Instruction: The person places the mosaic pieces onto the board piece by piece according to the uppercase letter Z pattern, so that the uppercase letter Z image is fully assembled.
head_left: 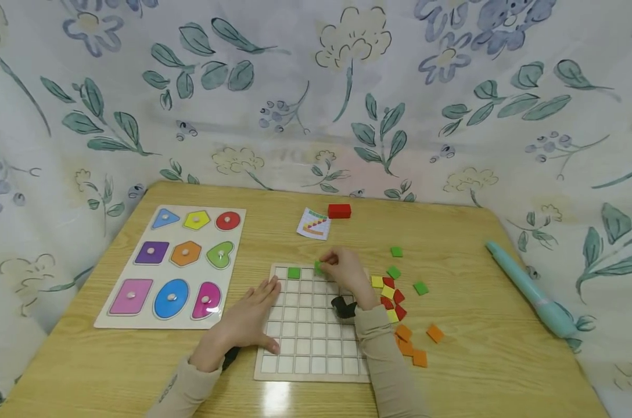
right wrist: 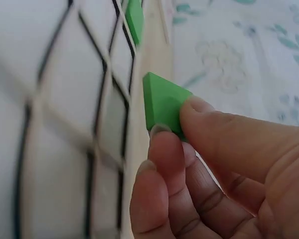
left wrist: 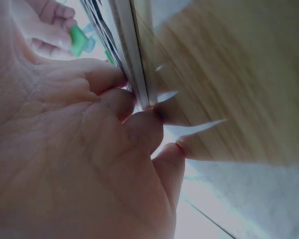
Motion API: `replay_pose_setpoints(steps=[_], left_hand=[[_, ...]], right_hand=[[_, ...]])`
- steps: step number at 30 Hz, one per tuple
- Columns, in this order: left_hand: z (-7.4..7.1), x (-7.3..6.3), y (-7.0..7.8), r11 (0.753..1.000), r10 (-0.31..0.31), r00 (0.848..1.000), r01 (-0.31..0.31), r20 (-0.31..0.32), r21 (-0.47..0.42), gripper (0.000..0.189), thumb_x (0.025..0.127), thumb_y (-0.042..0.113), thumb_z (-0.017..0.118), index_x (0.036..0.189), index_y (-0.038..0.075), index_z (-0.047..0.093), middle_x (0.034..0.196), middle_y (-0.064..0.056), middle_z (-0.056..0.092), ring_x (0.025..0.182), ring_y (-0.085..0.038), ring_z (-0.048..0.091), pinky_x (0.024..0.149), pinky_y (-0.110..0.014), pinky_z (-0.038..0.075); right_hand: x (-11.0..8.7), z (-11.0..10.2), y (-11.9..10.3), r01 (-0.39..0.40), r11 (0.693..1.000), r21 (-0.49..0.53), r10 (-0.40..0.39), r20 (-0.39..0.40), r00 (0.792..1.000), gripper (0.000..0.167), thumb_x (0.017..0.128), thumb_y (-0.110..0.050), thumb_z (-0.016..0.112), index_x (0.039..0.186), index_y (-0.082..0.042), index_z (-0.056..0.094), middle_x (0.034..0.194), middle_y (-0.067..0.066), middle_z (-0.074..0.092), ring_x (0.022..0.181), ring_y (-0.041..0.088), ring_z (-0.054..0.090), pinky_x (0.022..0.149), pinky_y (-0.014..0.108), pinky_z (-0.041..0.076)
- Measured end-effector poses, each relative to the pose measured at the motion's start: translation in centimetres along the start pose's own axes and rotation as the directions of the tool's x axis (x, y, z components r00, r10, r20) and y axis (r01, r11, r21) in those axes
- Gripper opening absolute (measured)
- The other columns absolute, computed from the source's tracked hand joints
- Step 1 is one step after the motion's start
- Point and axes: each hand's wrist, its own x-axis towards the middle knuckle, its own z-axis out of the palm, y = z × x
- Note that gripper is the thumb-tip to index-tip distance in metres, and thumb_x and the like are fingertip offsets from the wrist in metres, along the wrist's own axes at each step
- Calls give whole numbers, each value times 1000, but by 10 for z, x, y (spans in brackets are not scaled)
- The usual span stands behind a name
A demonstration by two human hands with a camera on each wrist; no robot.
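Note:
A green square tile [right wrist: 164,102] is pinched between the thumb and fingers of my right hand [head_left: 344,271], just above the top row of the white grid board [head_left: 295,371]. In the head view that tile [head_left: 318,267] partly shows past the fingertips. Another green tile [head_left: 294,273] lies in a top-row cell further left. My left hand [head_left: 248,316] rests with fingers spread along the board's left edge. In the left wrist view its fingertips [left wrist: 147,129] touch the board's side. The right forearm hides part of the board's right side.
Right of the board lie loose green [head_left: 420,287], yellow [head_left: 376,281], red [head_left: 401,312] and orange tiles [head_left: 419,358]. A pattern card [head_left: 313,224] and a red block [head_left: 339,211] are behind it. A shape puzzle board [head_left: 180,278] lies left, a turquoise pen-like object [head_left: 530,290] far right.

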Motion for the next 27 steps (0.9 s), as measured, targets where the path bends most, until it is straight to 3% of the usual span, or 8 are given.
replay_pose_setpoints(steps=[12, 16, 20, 24, 27], left_hand=[[-2, 0, 3, 1000, -4, 1000, 4, -3, -7, 129, 56, 51, 87, 151, -5, 20, 162, -20, 13, 149, -40, 15, 120, -57, 16], [0, 1, 2, 1000, 10, 1000, -10, -14, -8, 130, 56, 51, 87, 151, -6, 20, 161, -21, 13, 148, -41, 16, 120, -59, 17], [1, 3, 2, 1000, 12, 1000, -12, -13, -12, 130, 56, 50, 87, 151, -6, 20, 161, -22, 13, 149, -41, 14, 120, -59, 16], [1, 3, 1, 1000, 1, 1000, -1, 0, -15, 129, 56, 51, 87, 151, -6, 20, 161, -22, 13, 149, -41, 13, 120, -59, 15], [0, 3, 1, 1000, -2, 1000, 2, 3, -10, 129, 56, 51, 87, 151, -5, 20, 161, -21, 14, 149, -41, 13, 120, -59, 15]], right_hand=[[1, 28, -12, 33, 997, -67, -28, 72, 997, 11, 91, -6, 64, 100, -3, 70, 96, 12, 67, 81, 18, 58, 70, 26, 49], [1, 27, -12, 40, 994, -100, -30, 96, 995, 16, 92, -9, 64, 106, -3, 70, 105, 13, 63, 88, 20, 58, 76, 30, 51], [4, 13, -3, 10, 1000, -8, -9, 91, 996, 23, 95, -16, 62, 114, -6, 68, 113, 13, 65, 98, 25, 63, 79, 34, 54], [7, -17, 18, -31, 996, 84, 32, -8, 999, 26, 96, -15, 59, 119, -2, 65, 117, 16, 65, 102, 31, 63, 77, 32, 54], [8, -42, 42, -63, 990, 126, 81, -145, 986, 27, 97, -13, 59, 119, 1, 64, 117, 20, 64, 102, 33, 64, 75, 25, 52]])
